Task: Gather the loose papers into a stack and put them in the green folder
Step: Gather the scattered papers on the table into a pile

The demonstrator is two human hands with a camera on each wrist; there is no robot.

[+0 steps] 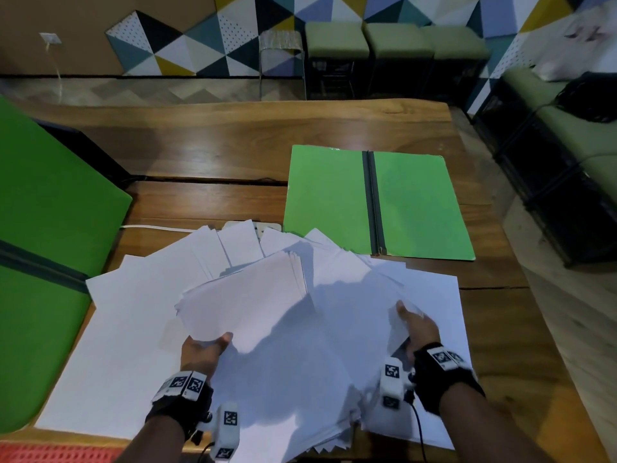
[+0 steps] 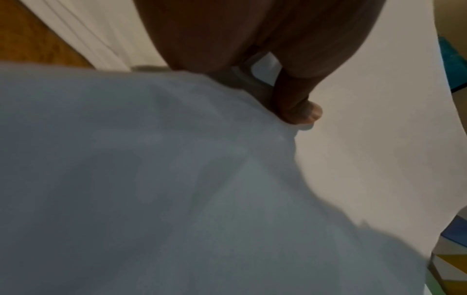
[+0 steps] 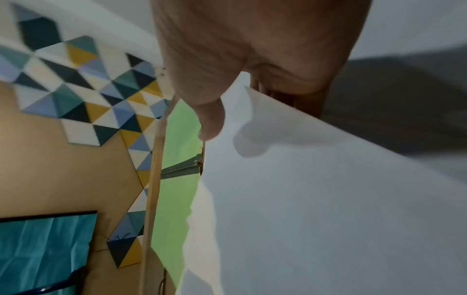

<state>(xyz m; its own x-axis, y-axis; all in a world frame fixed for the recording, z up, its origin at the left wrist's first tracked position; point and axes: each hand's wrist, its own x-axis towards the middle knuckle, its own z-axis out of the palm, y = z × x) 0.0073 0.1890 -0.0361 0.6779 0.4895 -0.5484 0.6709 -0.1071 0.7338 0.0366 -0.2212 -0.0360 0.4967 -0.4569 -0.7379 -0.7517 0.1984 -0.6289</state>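
Observation:
Loose white papers (image 1: 140, 345) lie fanned over the near half of the wooden table (image 1: 233, 152). My left hand (image 1: 213, 342) grips the near edge of a lifted, tilted bundle of sheets (image 1: 247, 295), thumb (image 2: 298, 107) on top. My right hand (image 1: 410, 315) pinches the edge of more sheets (image 1: 360, 305) on the right, thumb (image 3: 209, 121) above and fingers (image 3: 303, 99) below the paper (image 3: 316, 199). The green folder (image 1: 330, 202) lies open and flat beyond the papers at the right, with a dark spine down its middle; a strip of the folder (image 3: 174, 199) shows in the right wrist view.
A large green panel with a dark band (image 1: 50, 202) stands at the left edge of the table. A white power strip (image 1: 270, 226) with its cable peeks from under the far papers. Green stools (image 1: 337, 41) and a sofa (image 1: 567, 135) stand beyond the table.

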